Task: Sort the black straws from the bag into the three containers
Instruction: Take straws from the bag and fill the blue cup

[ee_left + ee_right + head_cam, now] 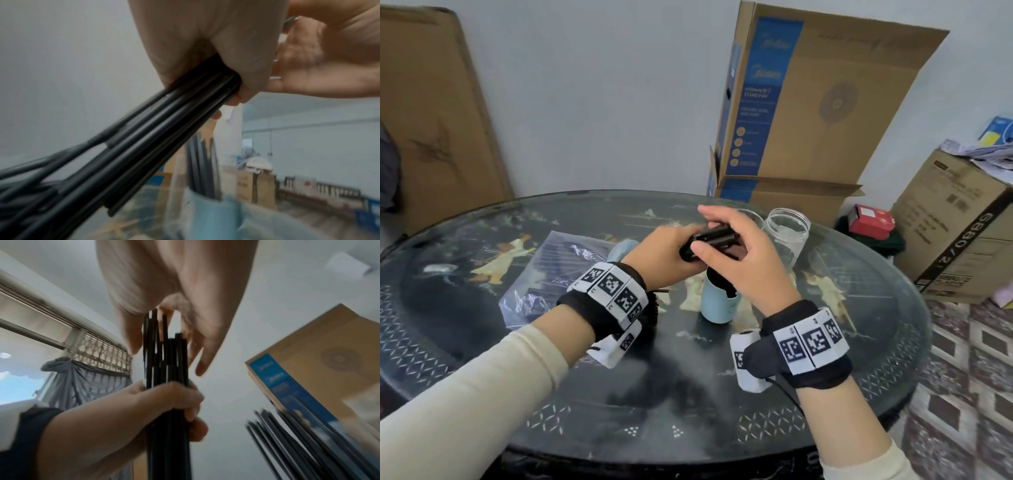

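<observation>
My left hand (671,253) grips a bundle of black straws (714,236) above the table, fist closed round its middle (164,402). My right hand (736,260) arches over the bundle's upper ends, thumb on one side and fingers on the other, closing round the tips (164,353). In the left wrist view the straws (144,138) fan out below my fist. Right under the hands a light blue cup (717,305) stands with several black straws (203,162) in it. A clear glass jar (786,236) stands behind it to the right. A second clear container (755,216) peeks out behind my right hand.
A crumpled clear plastic bag (554,270) lies on the dark round table (619,394) to the left. A pale blue object (621,250) sits partly hidden behind my left wrist. Cardboard boxes (808,113) stand beyond the table's far and right edges.
</observation>
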`<state>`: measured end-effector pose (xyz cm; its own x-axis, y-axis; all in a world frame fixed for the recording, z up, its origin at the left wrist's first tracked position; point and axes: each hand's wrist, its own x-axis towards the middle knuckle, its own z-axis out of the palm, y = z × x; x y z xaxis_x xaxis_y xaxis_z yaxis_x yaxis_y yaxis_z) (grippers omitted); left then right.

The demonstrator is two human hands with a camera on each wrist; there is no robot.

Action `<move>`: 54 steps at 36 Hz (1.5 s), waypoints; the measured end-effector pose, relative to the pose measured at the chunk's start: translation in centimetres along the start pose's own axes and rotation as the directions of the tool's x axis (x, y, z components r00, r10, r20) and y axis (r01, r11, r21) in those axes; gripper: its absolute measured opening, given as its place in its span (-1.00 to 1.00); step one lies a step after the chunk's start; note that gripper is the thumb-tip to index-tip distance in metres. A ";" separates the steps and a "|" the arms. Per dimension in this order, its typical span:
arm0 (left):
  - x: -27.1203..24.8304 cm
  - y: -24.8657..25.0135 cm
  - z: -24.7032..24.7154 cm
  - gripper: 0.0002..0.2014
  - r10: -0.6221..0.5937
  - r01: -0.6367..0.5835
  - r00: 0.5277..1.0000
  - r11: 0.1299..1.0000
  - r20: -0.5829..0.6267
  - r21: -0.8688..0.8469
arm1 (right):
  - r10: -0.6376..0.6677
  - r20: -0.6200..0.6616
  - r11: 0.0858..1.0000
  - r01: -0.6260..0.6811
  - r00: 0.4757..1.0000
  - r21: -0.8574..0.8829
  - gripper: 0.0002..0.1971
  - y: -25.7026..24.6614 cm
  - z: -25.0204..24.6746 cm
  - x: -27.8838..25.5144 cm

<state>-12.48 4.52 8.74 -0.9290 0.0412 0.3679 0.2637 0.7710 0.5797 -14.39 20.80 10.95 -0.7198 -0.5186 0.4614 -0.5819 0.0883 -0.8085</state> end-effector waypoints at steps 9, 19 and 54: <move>-0.6 4.4 1.9 -0.67 0.013 -0.067 0.993 0.869 -0.113 -0.491 | -0.378 -0.067 0.918 0.365 0.923 -0.153 -0.51 -3.3 -0.5 0.6; -4.6 -0.2 8.8 -0.75 -0.298 0.266 0.954 0.797 0.030 -0.541 | -0.050 0.169 0.905 0.117 0.984 -0.409 -0.68 3.6 1.9 -2.8; -5.7 1.6 5.2 -0.88 -0.020 0.307 0.792 0.877 0.610 -0.370 | 0.169 0.218 0.985 -0.155 0.961 -0.079 -0.25 2.1 -1.8 -5.4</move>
<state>-8.09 8.82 3.80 -0.8995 0.4049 -0.1642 0.0416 0.4535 0.8903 -12.41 25.32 7.47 -0.7075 -0.6691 0.2272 -0.4910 0.2342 -0.8391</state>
